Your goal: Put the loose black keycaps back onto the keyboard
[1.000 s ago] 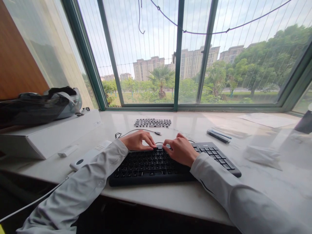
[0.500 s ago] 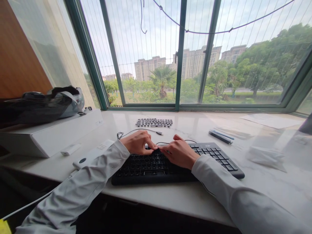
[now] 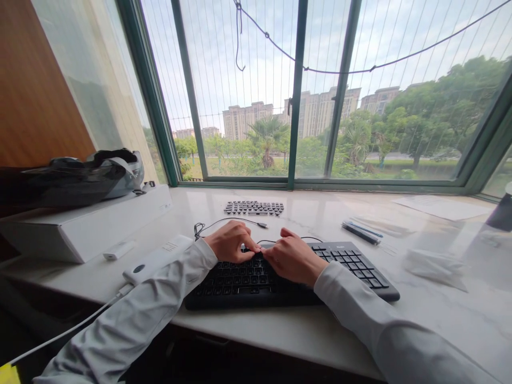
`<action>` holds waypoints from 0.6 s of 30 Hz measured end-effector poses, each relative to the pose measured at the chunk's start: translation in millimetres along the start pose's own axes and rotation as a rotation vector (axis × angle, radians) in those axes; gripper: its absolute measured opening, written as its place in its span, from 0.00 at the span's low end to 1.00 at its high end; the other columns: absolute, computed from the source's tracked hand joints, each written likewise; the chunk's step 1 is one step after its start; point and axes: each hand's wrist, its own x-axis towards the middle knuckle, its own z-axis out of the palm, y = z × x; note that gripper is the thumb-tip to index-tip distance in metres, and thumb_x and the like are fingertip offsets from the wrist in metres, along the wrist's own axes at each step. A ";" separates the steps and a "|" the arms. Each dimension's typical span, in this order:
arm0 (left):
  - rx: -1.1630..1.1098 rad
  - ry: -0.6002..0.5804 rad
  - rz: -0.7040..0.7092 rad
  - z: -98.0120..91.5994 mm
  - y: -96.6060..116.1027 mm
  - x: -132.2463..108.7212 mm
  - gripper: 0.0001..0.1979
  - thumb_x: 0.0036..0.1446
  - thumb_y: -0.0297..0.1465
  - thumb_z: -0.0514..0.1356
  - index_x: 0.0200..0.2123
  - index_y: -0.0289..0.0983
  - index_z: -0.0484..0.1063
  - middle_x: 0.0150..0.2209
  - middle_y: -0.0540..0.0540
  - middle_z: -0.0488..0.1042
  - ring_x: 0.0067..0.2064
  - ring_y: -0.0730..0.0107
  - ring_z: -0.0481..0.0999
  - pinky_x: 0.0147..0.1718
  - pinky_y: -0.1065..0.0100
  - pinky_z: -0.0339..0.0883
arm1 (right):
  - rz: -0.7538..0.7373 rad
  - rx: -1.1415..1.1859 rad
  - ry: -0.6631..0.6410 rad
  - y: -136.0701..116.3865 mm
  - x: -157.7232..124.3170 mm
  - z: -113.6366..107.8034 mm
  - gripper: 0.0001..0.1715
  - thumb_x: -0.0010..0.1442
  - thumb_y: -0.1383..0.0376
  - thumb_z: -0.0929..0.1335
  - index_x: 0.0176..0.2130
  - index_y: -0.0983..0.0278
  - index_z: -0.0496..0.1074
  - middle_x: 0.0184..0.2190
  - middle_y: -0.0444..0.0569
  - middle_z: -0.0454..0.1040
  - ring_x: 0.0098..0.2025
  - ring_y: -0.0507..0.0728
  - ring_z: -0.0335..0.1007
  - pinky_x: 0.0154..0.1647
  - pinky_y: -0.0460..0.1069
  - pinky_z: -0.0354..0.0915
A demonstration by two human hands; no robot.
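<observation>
A black keyboard [image 3: 352, 266] lies near the front edge of the white counter [image 3: 312, 325]. Both my hands rest on its upper middle rows, fingers curled, in light grey sleeves. The pinched thumb and forefinger of my left hand [image 3: 232, 242] meet the fingertips of my right hand [image 3: 294, 258] over one spot on the keys. What sits between the fingertips is hidden. A flat grid of loose dark keycaps [image 3: 254, 207] lies farther back, near the window.
A thin cable [image 3: 224, 221] loops behind the keyboard. A white device [image 3: 154, 260] with a cord, a small white stick [image 3: 119, 249] and a white box [image 3: 88, 224] under a dark bag [image 3: 80, 178] sit left. Pens [image 3: 360, 232], papers [image 3: 444, 207] and clear plastic [image 3: 434, 261] lie right.
My two hands have drawn closer together on the keyboard until their fingertips meet. The view has tilted slightly upward and shifted; nothing else on the counter has moved.
</observation>
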 end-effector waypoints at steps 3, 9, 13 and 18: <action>-0.044 0.040 -0.025 3.5 -10.0 -2.4 0.10 0.54 0.33 0.59 0.38 0.45 0.80 0.28 0.48 0.78 0.29 0.71 0.74 0.34 0.70 0.65 | 0.022 -0.011 0.006 7.0 -2.5 -4.0 0.21 0.64 0.65 0.56 0.31 0.62 0.75 0.22 0.49 0.76 0.21 0.51 0.63 0.42 0.52 0.48; -0.037 0.172 -0.190 7.8 -29.9 -6.4 0.11 0.57 0.36 0.57 0.37 0.43 0.80 0.33 0.48 0.80 0.29 0.72 0.75 0.34 0.71 0.66 | 0.271 -0.075 0.060 46.0 -16.2 -17.3 0.23 0.65 0.64 0.55 0.37 0.64 0.77 0.22 0.50 0.76 0.23 0.52 0.65 0.43 0.51 0.49; 0.017 0.176 -0.268 10.9 -38.8 -8.6 0.12 0.57 0.38 0.57 0.36 0.43 0.80 0.33 0.49 0.80 0.27 0.73 0.74 0.32 0.71 0.65 | 0.505 -0.139 0.009 77.2 -31.6 -16.6 0.23 0.62 0.65 0.57 0.27 0.66 0.76 0.26 0.56 0.76 0.29 0.56 0.69 0.43 0.52 0.53; 0.045 0.141 -0.315 14.8 -43.7 -10.1 0.12 0.56 0.38 0.57 0.36 0.44 0.80 0.31 0.50 0.80 0.26 0.75 0.72 0.31 0.73 0.64 | 0.651 -0.046 -0.160 90.0 -41.5 -7.9 0.18 0.58 0.65 0.60 0.35 0.66 0.78 0.34 0.59 0.77 0.38 0.62 0.72 0.37 0.51 0.59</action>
